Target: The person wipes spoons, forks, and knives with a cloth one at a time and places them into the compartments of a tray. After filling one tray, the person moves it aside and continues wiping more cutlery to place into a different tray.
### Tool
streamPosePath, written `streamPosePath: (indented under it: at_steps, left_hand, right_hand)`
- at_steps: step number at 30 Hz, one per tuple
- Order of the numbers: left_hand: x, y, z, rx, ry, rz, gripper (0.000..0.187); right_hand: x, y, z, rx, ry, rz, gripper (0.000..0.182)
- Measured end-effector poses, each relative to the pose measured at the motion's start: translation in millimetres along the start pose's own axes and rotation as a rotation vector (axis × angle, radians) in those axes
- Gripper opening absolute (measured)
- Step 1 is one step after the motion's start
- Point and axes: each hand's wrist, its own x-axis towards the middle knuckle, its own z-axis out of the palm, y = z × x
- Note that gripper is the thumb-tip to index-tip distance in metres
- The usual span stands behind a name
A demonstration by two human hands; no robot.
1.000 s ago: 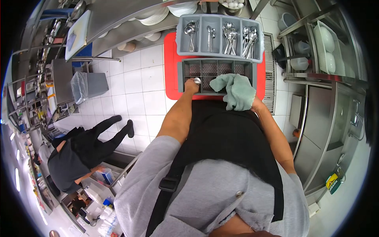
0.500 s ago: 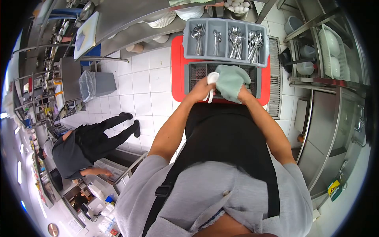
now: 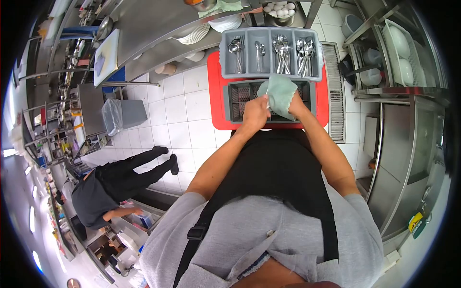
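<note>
My left hand (image 3: 256,113) is closed round a white spoon (image 3: 268,102), of which only a thin part shows beside the cloth. A pale green cloth (image 3: 282,92) covers the rest of it. My right hand (image 3: 297,106) grips this cloth from the right, its fingers largely hidden under the fabric. Both hands are close together above a dark grey compartment bin (image 3: 235,114). Just beyond the bin, a grey cutlery tray (image 3: 224,57) holds metal spoons (image 3: 306,54), forks and other cutlery in its sections.
Bin and tray rest on a red surface (image 3: 216,103). A steel counter with stacked plates (image 3: 194,36) and a bowl of eggs (image 3: 280,10) stands beyond. Steel shelving (image 3: 372,93) is at right. Another person (image 3: 103,189) works at left, near a lined waste bin (image 3: 132,115).
The white spoon's head, visible before, is now covered by the cloth. My left hand has turned and moved slightly right, closer to my right hand. The view has shifted a little.
</note>
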Motion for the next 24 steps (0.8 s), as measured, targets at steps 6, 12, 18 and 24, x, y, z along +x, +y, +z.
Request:
streamPosePath:
  at_steps: [6,12,18,24]
  left_hand:
    - [1.6,23.6,-10.0,-0.159,-0.003,-0.011,0.025]
    - [5.9,25.8,-15.1,-0.114,-0.097,0.019,0.024]
    - [3.2,30.1,-14.5,-0.171,-0.175,0.133,0.023]
    - [-0.4,33.3,-5.9,-0.17,-0.082,0.109,0.023]
  right_hand:
    - [0.6,-1.3,4.2,0.474,0.187,0.229,0.026]
    - [-3.3,-23.3,-5.8,0.57,0.1,0.279,0.026]
    - [1.5,-15.2,-16.2,0.346,0.061,0.15,0.022]
    - [-0.3,-12.2,5.4,0.662,0.425,0.175,0.021]
